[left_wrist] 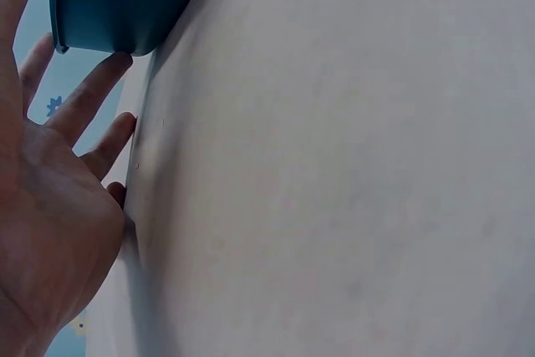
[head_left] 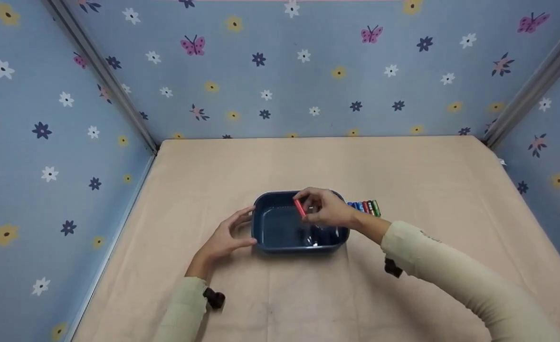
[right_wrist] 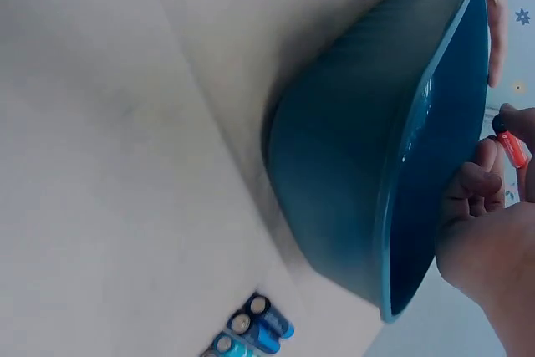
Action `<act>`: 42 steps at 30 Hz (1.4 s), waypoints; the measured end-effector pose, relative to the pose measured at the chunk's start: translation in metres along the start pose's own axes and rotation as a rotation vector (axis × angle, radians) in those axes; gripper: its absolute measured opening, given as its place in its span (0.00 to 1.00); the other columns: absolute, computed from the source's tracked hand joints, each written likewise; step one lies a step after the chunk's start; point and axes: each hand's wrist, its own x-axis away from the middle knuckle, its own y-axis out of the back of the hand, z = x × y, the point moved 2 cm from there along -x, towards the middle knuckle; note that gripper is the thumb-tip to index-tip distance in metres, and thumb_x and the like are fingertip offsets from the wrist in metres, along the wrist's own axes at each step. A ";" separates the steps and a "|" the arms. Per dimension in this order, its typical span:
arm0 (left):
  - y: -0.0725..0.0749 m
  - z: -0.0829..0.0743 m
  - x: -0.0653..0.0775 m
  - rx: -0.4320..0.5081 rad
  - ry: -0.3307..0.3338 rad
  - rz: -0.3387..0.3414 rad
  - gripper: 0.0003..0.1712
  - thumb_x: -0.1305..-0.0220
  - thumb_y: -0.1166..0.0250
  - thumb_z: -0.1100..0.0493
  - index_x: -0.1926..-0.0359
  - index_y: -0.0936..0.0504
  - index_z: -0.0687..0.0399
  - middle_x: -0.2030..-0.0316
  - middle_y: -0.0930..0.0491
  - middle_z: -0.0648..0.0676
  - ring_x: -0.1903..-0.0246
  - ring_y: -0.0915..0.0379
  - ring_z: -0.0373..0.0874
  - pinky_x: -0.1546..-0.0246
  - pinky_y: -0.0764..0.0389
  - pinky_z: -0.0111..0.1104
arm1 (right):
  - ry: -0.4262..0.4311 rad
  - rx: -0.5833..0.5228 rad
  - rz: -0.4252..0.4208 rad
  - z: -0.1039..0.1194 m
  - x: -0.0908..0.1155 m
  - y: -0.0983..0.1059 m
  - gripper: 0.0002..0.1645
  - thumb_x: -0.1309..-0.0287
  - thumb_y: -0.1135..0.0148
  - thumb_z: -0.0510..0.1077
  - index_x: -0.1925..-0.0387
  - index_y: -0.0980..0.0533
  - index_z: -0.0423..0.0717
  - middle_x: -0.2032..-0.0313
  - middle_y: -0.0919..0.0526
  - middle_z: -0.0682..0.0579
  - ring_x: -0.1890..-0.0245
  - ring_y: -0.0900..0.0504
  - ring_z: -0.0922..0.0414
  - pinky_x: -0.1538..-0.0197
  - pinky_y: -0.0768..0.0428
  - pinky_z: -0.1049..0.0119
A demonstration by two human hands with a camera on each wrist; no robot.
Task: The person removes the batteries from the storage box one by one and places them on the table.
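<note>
A dark blue rectangular plastic basin [head_left: 284,250] stands on the covered table. My left hand [head_left: 225,237] touches its left end, fingers extended and thumb near the front corner; the left wrist view shows fingertips against the basin wall [left_wrist: 125,6]. Over the basin's right half, my right hand [head_left: 327,209] pinches a red battery [head_left: 299,208] between thumb and fingers. In the right wrist view the held battery [right_wrist: 512,148] has a black end. Just right of the basin lies a row of several batteries [head_left: 372,208], coloured blue, red and green, partly hidden by the right hand and wrist.
A beige cloth [head_left: 204,171] covers the table. Blue panels [head_left: 308,71] with flowers and butterflies rise at the back and both sides. Bright glints [head_left: 314,243] show inside the basin's front right; whether objects lie there is unclear.
</note>
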 end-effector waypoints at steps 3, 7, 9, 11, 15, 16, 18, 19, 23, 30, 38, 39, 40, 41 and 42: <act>0.000 0.000 0.001 0.005 -0.009 0.011 0.54 0.33 0.18 0.60 0.12 0.35 0.49 0.15 0.31 0.63 0.15 0.35 0.67 0.12 0.41 0.68 | 0.006 -0.012 -0.009 -0.003 0.005 0.007 0.34 0.37 0.25 0.26 0.30 0.23 0.29 0.54 0.14 0.27 0.66 0.21 0.62 0.61 0.21 0.77; 0.000 0.000 0.001 0.011 -0.007 0.013 0.54 0.33 0.18 0.62 0.12 0.35 0.49 0.15 0.31 0.64 0.14 0.36 0.67 0.12 0.41 0.67 | 0.004 -0.019 -0.018 -0.009 0.013 0.018 0.35 0.37 0.26 0.26 0.30 0.25 0.26 0.54 0.15 0.25 0.66 0.21 0.64 0.61 0.22 0.77; 0.000 0.000 0.000 0.009 -0.002 0.009 0.54 0.33 0.18 0.63 0.12 0.35 0.48 0.15 0.31 0.63 0.14 0.36 0.66 0.11 0.42 0.67 | -0.004 -0.006 -0.029 -0.013 0.018 0.025 0.34 0.37 0.26 0.26 0.30 0.24 0.27 0.55 0.14 0.26 0.66 0.21 0.65 0.60 0.22 0.77; 0.000 0.001 0.000 0.001 0.000 0.003 0.54 0.33 0.18 0.62 0.12 0.35 0.48 0.15 0.31 0.63 0.14 0.36 0.66 0.11 0.42 0.67 | -0.011 0.010 -0.045 -0.016 0.022 0.033 0.34 0.37 0.26 0.26 0.30 0.24 0.28 0.56 0.14 0.27 0.65 0.21 0.64 0.60 0.22 0.77; 0.000 0.001 0.000 -0.005 0.008 -0.002 0.55 0.34 0.17 0.59 0.12 0.34 0.46 0.15 0.29 0.62 0.14 0.35 0.65 0.11 0.45 0.68 | -0.062 0.031 -0.087 -0.021 0.032 0.049 0.34 0.37 0.26 0.26 0.30 0.23 0.31 0.57 0.14 0.34 0.66 0.21 0.62 0.65 0.22 0.76; 0.000 0.001 -0.001 -0.007 0.011 -0.002 0.55 0.34 0.16 0.59 0.12 0.34 0.46 0.16 0.29 0.61 0.14 0.35 0.65 0.11 0.45 0.68 | -0.079 0.031 -0.098 -0.022 0.034 0.053 0.34 0.37 0.26 0.27 0.29 0.23 0.32 0.57 0.13 0.36 0.67 0.21 0.61 0.67 0.23 0.75; 0.000 0.001 -0.001 -0.006 0.014 0.000 0.54 0.34 0.16 0.58 0.12 0.33 0.45 0.16 0.29 0.61 0.14 0.35 0.64 0.11 0.46 0.69 | -0.112 0.035 -0.118 -0.026 0.039 0.060 0.34 0.36 0.26 0.27 0.29 0.23 0.34 0.56 0.13 0.38 0.69 0.21 0.61 0.70 0.22 0.75; 0.000 0.001 0.000 -0.006 0.013 0.001 0.54 0.34 0.17 0.59 0.12 0.33 0.45 0.16 0.29 0.61 0.14 0.34 0.64 0.11 0.46 0.69 | -0.126 0.039 -0.126 -0.027 0.042 0.063 0.35 0.36 0.27 0.28 0.28 0.22 0.35 0.56 0.13 0.38 0.70 0.21 0.61 0.70 0.22 0.74; 0.000 0.000 0.000 -0.005 0.012 -0.002 0.54 0.34 0.17 0.59 0.12 0.33 0.45 0.16 0.29 0.61 0.15 0.34 0.65 0.11 0.47 0.70 | -0.143 0.063 -0.150 -0.034 0.052 0.075 0.34 0.36 0.27 0.28 0.29 0.23 0.33 0.54 0.11 0.33 0.68 0.19 0.62 0.63 0.18 0.76; -0.001 0.001 0.000 0.002 0.012 0.001 0.54 0.33 0.17 0.59 0.12 0.34 0.45 0.15 0.30 0.61 0.15 0.35 0.65 0.11 0.44 0.68 | -0.154 0.058 -0.172 -0.046 0.069 0.094 0.33 0.36 0.29 0.26 0.29 0.23 0.34 0.54 0.13 0.31 0.69 0.19 0.64 0.68 0.21 0.75; -0.001 0.001 0.000 0.002 0.005 0.012 0.53 0.32 0.19 0.62 0.12 0.35 0.45 0.14 0.32 0.61 0.14 0.36 0.66 0.12 0.42 0.68 | -0.200 0.159 -0.240 -0.054 0.088 0.118 0.33 0.33 0.26 0.29 0.29 0.23 0.33 0.54 0.13 0.32 0.66 0.21 0.62 0.62 0.21 0.75; -0.001 0.001 0.000 -0.001 0.007 0.008 0.53 0.32 0.19 0.62 0.12 0.34 0.44 0.14 0.32 0.60 0.14 0.36 0.66 0.12 0.42 0.68 | -0.208 0.172 -0.247 -0.054 0.090 0.121 0.33 0.33 0.26 0.29 0.28 0.23 0.33 0.53 0.13 0.32 0.66 0.21 0.62 0.62 0.22 0.74; -0.001 0.002 0.000 -0.005 0.010 0.005 0.53 0.32 0.19 0.62 0.12 0.34 0.44 0.13 0.33 0.59 0.14 0.35 0.66 0.12 0.41 0.67 | -0.216 0.184 -0.250 -0.055 0.092 0.123 0.34 0.33 0.26 0.30 0.28 0.24 0.33 0.53 0.13 0.32 0.66 0.22 0.61 0.62 0.22 0.74; -0.001 0.002 0.000 -0.004 0.012 0.003 0.53 0.32 0.19 0.62 0.12 0.34 0.44 0.13 0.33 0.59 0.14 0.35 0.66 0.12 0.41 0.67 | -0.227 0.197 -0.254 -0.056 0.093 0.125 0.34 0.33 0.26 0.30 0.28 0.24 0.33 0.53 0.13 0.32 0.66 0.22 0.61 0.62 0.22 0.74; -0.001 0.002 0.000 -0.009 0.012 0.002 0.53 0.32 0.19 0.62 0.12 0.34 0.44 0.13 0.33 0.59 0.14 0.35 0.65 0.12 0.40 0.67 | -0.240 0.207 -0.255 -0.058 0.095 0.127 0.34 0.33 0.25 0.31 0.28 0.24 0.34 0.53 0.13 0.32 0.65 0.21 0.60 0.62 0.22 0.74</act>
